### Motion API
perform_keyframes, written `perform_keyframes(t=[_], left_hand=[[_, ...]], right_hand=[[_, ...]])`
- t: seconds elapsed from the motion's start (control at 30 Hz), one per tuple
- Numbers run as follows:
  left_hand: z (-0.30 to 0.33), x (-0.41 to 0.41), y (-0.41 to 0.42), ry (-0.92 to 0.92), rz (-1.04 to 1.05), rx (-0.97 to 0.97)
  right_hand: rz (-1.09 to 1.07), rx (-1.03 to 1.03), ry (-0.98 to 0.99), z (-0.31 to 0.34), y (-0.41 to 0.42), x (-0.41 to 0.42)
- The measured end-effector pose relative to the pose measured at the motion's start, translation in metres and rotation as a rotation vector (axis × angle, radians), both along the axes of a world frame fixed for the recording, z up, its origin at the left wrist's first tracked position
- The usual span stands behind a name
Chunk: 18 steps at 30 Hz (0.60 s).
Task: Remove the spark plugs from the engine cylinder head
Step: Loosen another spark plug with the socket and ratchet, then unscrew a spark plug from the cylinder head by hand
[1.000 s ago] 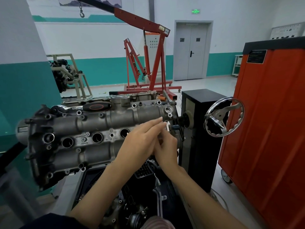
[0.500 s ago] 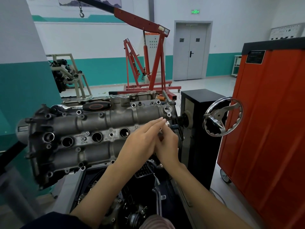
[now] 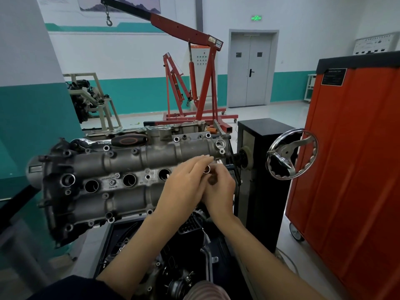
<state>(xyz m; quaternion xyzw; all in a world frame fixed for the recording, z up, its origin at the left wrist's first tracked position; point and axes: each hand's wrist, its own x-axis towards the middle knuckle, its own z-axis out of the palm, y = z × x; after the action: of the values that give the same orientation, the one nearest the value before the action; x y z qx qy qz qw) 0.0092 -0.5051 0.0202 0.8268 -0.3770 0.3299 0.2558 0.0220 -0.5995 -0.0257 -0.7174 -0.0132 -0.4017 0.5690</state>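
Observation:
The grey cylinder head (image 3: 129, 161) sits tilted toward me on an engine stand. Three empty spark plug wells (image 3: 129, 180) show in a row along its middle. Both hands cover its right end, where a fourth well would be. My right hand (image 3: 219, 191) curls round a small metal tube with a round open end (image 3: 207, 169), which looks like a socket. My left hand (image 3: 184, 187) lies against it, fingers stretched straight over the tube. No spark plug can be made out. A ratchet with a black and orange handle (image 3: 121, 140) lies on the head's upper edge.
A chrome handwheel (image 3: 292, 154) sticks out from the black stand post (image 3: 259, 169) just right of my hands. An orange tool cabinet (image 3: 357, 159) stands at the far right. A red engine hoist (image 3: 194, 83) and another engine on a frame (image 3: 91, 100) stand behind.
Both hands have stayed together at the head's right end, shifting only slightly. The round metal end now shows between the fingers.

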Motion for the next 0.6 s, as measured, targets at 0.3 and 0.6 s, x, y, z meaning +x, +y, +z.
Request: perform_keyframes(t=[0.3, 0.6], left_hand=[[0.005, 0.009, 0.005, 0.088, 0.067, -0.119], [0.015, -0.006, 0.002, 0.934, -0.314, -0.255]], right_hand=[[0.243, 0.229, -0.018, -0.002, 0.010, -0.019], [0.523, 0.339, 0.024, 0.000, 0.037, -0.031]])
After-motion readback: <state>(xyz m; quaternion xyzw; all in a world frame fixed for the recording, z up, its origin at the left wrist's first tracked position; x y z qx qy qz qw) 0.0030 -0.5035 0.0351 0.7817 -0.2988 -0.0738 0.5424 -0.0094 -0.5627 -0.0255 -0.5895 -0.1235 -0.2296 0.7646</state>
